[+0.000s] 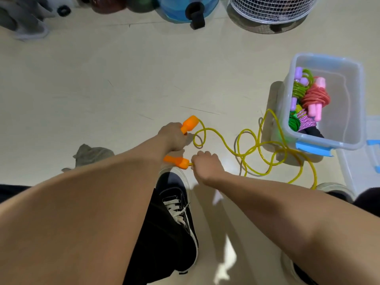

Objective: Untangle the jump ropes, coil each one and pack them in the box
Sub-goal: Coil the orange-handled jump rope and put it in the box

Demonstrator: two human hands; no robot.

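Observation:
A yellow jump rope (pixel 255 149) lies in loose loops on the pale floor beside a clear plastic box (pixel 349 112). It has two orange handles. My left hand (pixel 172 138) grips one orange handle (pixel 189 123), whose end sticks out past my fingers. My right hand (pixel 205 163) pinches the rope right at the tip of the second orange handle (pixel 177 161), which lies just left of that hand. Inside the box sit several coiled ropes: a green one with purple handles (pixel 300 87), a red one with pink handles (pixel 314 97) and a purple one (pixel 306 122).
My black sneaker (pixel 176 212) stands below the hands. A grey cloth (pixel 92 155) lies to the left. The box lid with blue clips (pixel 368 161) lies right of the box. A white mesh basket (pixel 271 9) and a blue container (pixel 185 9) stand along the far edge.

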